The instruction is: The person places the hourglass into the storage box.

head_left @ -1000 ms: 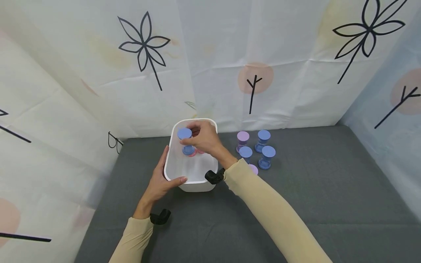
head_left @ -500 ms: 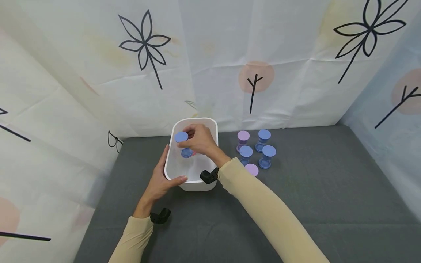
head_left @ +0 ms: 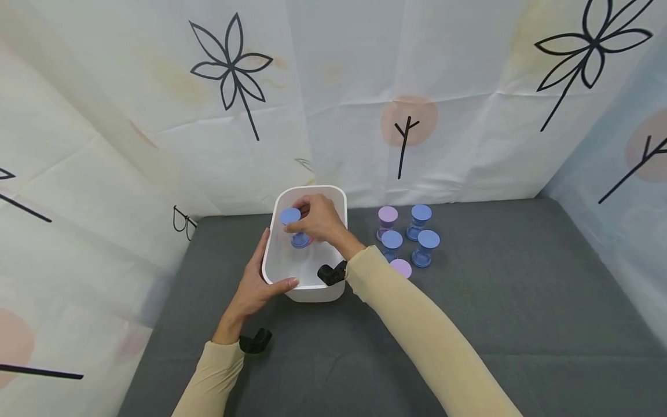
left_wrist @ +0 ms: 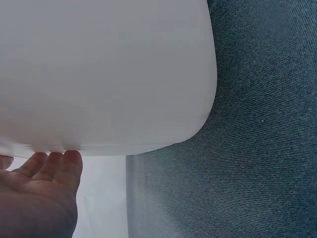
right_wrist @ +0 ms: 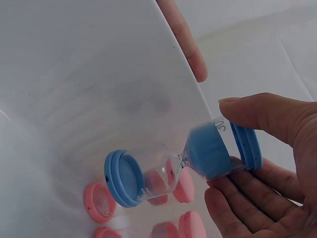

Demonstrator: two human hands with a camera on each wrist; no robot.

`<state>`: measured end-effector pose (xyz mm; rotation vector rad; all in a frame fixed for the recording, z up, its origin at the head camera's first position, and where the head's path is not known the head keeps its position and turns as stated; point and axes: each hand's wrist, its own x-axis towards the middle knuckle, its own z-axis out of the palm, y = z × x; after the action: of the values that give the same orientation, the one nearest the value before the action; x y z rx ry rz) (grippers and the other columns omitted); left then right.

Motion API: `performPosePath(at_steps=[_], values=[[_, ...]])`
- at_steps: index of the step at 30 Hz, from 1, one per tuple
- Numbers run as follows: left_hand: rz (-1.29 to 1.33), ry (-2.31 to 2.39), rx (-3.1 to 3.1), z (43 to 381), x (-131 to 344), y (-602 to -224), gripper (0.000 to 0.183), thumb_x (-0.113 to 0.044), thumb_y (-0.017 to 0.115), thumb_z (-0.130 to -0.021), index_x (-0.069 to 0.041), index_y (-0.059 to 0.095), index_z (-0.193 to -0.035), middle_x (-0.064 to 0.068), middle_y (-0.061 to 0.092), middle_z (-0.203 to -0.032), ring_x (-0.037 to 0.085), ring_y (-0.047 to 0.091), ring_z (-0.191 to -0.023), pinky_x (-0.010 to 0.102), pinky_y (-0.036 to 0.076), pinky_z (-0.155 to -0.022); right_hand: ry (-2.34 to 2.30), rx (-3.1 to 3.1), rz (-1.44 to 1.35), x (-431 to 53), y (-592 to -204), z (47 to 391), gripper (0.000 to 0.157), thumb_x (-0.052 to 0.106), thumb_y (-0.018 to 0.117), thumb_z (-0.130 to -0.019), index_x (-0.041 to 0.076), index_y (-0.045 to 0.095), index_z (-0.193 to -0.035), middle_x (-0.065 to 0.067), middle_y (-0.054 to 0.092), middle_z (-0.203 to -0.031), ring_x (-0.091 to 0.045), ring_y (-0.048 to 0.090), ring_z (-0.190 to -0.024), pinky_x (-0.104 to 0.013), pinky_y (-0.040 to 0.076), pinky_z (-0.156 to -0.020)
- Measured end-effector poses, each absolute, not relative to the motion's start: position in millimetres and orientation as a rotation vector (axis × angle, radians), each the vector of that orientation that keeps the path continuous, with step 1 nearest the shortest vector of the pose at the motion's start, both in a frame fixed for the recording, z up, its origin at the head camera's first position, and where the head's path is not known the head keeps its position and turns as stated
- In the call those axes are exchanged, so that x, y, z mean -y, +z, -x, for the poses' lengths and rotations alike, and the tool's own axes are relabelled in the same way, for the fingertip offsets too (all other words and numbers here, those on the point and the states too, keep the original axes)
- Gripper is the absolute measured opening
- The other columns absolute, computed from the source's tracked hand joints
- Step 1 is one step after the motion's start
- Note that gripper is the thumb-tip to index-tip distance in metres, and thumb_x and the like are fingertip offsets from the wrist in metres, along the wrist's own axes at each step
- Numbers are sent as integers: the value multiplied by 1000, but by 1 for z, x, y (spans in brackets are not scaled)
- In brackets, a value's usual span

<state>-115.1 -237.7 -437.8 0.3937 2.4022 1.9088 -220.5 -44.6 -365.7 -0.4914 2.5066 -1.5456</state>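
Observation:
My right hand (head_left: 320, 220) grips a blue-capped sand timer (right_wrist: 208, 151) by its upper end, thumb on one side and fingers on the other. The timer stands slightly tilted inside a white plastic bin (head_left: 281, 269), near its left wall, with blue sand in its upper bulb. Pink-capped sand timers (right_wrist: 185, 184) are beside and below it in the bin, mostly hidden by my right hand in the head view. My left hand (head_left: 252, 295) holds the bin at its near left corner, thumb over the front rim and fingers along the outer left wall.
Right of the bin, on the grey cloth-covered table (head_left: 500, 289), stand three blue sand timers (head_left: 429, 240) and two purple ones (head_left: 388, 215), one partly behind my right sleeve (head_left: 406, 307). A patterned white curtain (head_left: 333, 133) hangs just behind the bin.
My right hand has shifted slightly left and toward me with the blue sand timer, covering more of the pink ones. My left hand stays at the bin's corner.

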Motion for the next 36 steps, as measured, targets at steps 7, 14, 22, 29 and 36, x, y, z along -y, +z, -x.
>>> performPosePath(at_steps=[7,14,22,29,36], values=[[-390,1897,-2405,115,237,-437,114,-8,82,-82,-33,6,-164,19,35,-156,48,49,-123,35,55,-88,-1521,-2466,530,45,-368,221,45,13,89,-77,0,69,-115,-9,72,-104,-19,67,-95,-28,55,-81],[-393,1899,-2402,115,238,-437,114,-8,82,-83,-35,6,-163,18,33,-157,48,49,-125,34,55,-89,-1448,-2464,583,52,-372,223,38,13,89,-76,2,72,-108,-7,73,-98,-16,67,-87,-24,54,-73],[-379,1907,-2394,115,237,-437,115,-9,83,-81,-36,6,-163,16,33,-158,47,49,-125,39,54,-91,-1419,-2474,586,55,-373,225,38,13,89,-76,4,71,-108,-5,73,-97,-15,67,-87,-24,54,-72],[-381,1915,-2392,115,237,-438,116,-9,83,-81,-35,7,-163,11,32,-159,46,48,-127,39,53,-93,-1369,-2495,639,58,-377,228,38,14,90,-75,4,72,-107,-4,73,-96,-14,67,-88,-23,53,-74],[-393,1920,-2387,116,238,-440,116,-6,83,-81,-34,6,-163,10,30,-161,48,47,-128,43,52,-95,-1278,-2557,699,60,-379,231,37,19,91,-75,7,73,-105,-1,74,-95,-11,67,-89,-27,46,-89]])
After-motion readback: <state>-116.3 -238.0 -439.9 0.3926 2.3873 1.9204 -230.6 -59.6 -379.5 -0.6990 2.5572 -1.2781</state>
